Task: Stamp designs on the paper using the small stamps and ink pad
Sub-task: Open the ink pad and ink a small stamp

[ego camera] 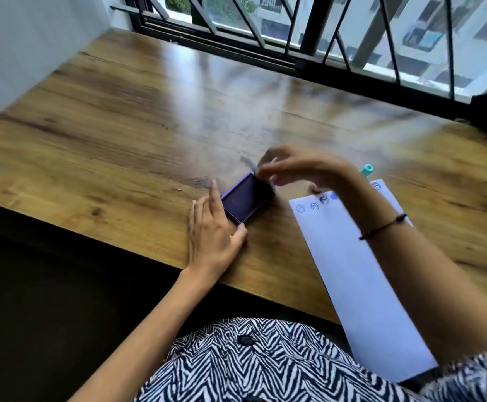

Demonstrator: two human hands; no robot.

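Bracing the purple ink pad (247,197) with our left hand (212,236), fingers spread against its edge so it cannot slide, we are hovering our blurred right hand (300,169) over it; its grip is unreadable. Beside it, the paper (349,271) is lying part-stamped.

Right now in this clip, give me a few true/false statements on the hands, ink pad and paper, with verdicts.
1. The left hand rests against the purple ink pad. True.
2. The ink pad's lid is shut. False: the dark inking surface is exposed.
3. The paper already carries round stamped marks along its far edge. True.
4. The paper lies left of the ink pad. False: it lies to its right.
5. The right hand lies flat on the paper. False: it is raised above the pad's far corner, blurred.
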